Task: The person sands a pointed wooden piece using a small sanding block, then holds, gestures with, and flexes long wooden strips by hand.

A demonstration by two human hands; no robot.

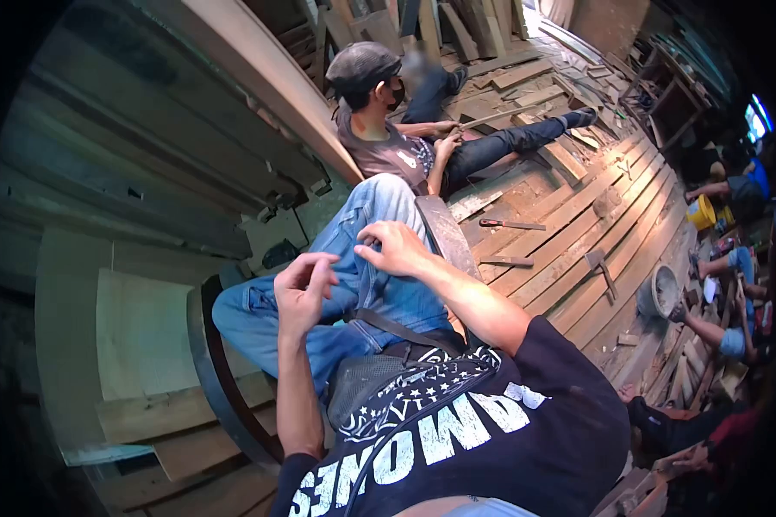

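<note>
My left hand [303, 289] is raised over my bent leg in blue jeans [259, 317], its fingers loosely curled and apart, with nothing visible in them. My right hand [394, 248] is above the other knee, fingers bent and thumb apart from them, also holding nothing that I can see. Whether it touches the jeans is hard to tell. A dark strap [388, 326] lies across my lap below both hands. Just past my right hand is a thick wooden piece [447, 231] beside the knee.
A person in a cap [384, 142] sits ahead, hands on a thin wooden strip. On the slatted floor [569, 280] lie a red-handled file [513, 225], a flat bar [506, 261] and a hammer [602, 274]. A grey bucket [661, 293] and several people are at right.
</note>
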